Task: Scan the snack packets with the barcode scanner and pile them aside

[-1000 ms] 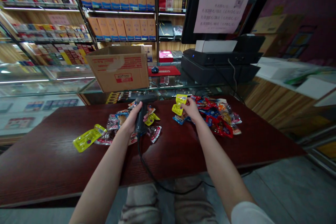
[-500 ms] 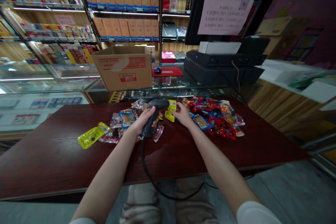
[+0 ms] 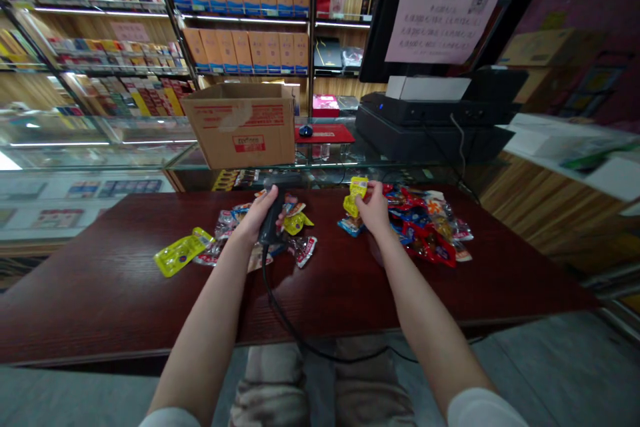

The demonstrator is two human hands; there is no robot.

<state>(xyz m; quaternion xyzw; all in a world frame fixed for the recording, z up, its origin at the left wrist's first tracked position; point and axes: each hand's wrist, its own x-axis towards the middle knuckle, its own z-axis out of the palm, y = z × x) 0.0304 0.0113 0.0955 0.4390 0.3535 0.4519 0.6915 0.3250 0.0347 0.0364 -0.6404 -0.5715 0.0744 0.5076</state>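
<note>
And here we are at the desk [image 3: 325, 307], with a packet being singled out for the scanner [image 3: 271, 220], as I read it. The left hand [image 3: 256, 215] has its grip wrapped around the scanner's dark handle, above the left heap [image 3: 223, 221] of wrapped snacks, and the cable [image 3: 283, 313] loops down off the near edge. Over on the right, the right hand [image 3: 376, 208] has its grip clamped on a yellow packet [image 3: 356, 195], thumb and fingers pinching its right side. Scanner and packet stand well apart, so a reading would call, I'd judge, for bringing the two together, scanner's nose facing the label, fingers off the code.

Now that packet! Bright yellow, glossy, upright at the left end of the right heap [image 3: 425, 230], just above a blue packet [image 3: 350, 225]. It's pinched in at the middle, with a pale patch near the top; the print is too small to read from here. The film looks thin and bendy, so it may need holding flat. A matching yellow pouch [image 3: 183, 253] lies at the far left of the left heap.
</note>
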